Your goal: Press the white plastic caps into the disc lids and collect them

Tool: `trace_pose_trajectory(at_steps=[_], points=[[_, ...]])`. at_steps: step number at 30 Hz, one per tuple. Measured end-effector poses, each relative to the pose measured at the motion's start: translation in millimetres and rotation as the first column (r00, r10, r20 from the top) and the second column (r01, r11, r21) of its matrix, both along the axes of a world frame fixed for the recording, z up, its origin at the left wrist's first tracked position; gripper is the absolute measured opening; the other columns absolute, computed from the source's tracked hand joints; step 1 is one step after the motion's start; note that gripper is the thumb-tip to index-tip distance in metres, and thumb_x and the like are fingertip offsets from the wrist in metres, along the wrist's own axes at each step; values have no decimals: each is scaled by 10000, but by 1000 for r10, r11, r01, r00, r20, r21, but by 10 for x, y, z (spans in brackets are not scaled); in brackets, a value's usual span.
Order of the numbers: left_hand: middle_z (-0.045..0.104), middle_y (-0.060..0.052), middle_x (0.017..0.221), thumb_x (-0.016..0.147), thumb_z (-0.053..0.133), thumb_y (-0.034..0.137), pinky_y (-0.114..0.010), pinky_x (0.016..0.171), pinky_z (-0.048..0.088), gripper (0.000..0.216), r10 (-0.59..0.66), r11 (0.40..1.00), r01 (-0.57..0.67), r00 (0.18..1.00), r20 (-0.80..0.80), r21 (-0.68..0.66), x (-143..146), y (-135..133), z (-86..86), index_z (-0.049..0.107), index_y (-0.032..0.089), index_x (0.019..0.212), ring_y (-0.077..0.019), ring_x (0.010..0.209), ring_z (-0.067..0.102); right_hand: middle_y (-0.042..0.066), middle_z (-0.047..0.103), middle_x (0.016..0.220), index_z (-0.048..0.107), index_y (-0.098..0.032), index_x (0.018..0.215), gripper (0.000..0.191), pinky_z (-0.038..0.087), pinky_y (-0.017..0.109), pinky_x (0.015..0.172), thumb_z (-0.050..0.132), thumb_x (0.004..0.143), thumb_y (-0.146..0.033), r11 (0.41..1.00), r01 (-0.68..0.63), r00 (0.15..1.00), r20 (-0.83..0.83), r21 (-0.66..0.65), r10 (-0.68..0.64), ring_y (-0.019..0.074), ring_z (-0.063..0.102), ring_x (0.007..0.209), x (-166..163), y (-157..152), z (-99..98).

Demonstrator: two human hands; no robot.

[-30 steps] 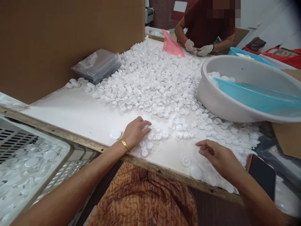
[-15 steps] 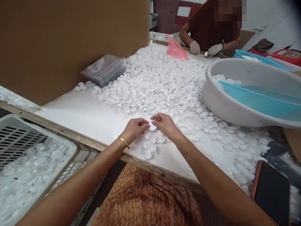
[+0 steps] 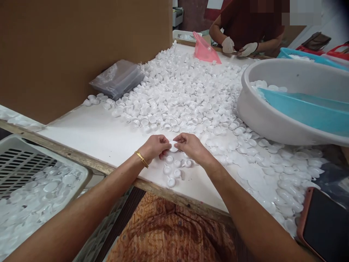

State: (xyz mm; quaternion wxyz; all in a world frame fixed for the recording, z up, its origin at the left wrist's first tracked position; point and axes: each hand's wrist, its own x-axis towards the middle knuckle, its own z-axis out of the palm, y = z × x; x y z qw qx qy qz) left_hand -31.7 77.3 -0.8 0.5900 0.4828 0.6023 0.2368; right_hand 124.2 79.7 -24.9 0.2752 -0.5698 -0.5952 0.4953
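We are pinching a white disc point(image 3: 173, 146) between our left hand point(image 3: 155, 147) and right hand point(image 3: 190, 146). Small white pieces point(image 3: 171, 182) are lying nearer us.

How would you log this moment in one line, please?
left hand: pinches white disc; right hand: pinches same disc; nearby: small white pieces

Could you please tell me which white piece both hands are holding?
The piece pinched between the left hand and right hand; the small ones nearby lie on the table.
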Motion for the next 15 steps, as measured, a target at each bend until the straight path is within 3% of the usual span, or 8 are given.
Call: trace_pose_trajectory(at_steps=[7,15], points=[[474,68,383,744,614,168,-161,314,343,202,-30,999,30,999,-10,-27,19,-3,18,459,157,614,-54,312,417,1,618,731,618,-156,845,139,422,229,594,611,707,-169,999,-32,998,53,-15,33,109,558,659,-23,13,81],[510,50,387,778,572,137,-193,329,413,164,-168,977,149,978,-124,-150,35,123,129,454,156,665,-91,325,474,20,630,794,581,-169,855,129,452,240,599,583,725,-170,995,-56,997,45,-86,60,126,584,679,-43,30,52]])
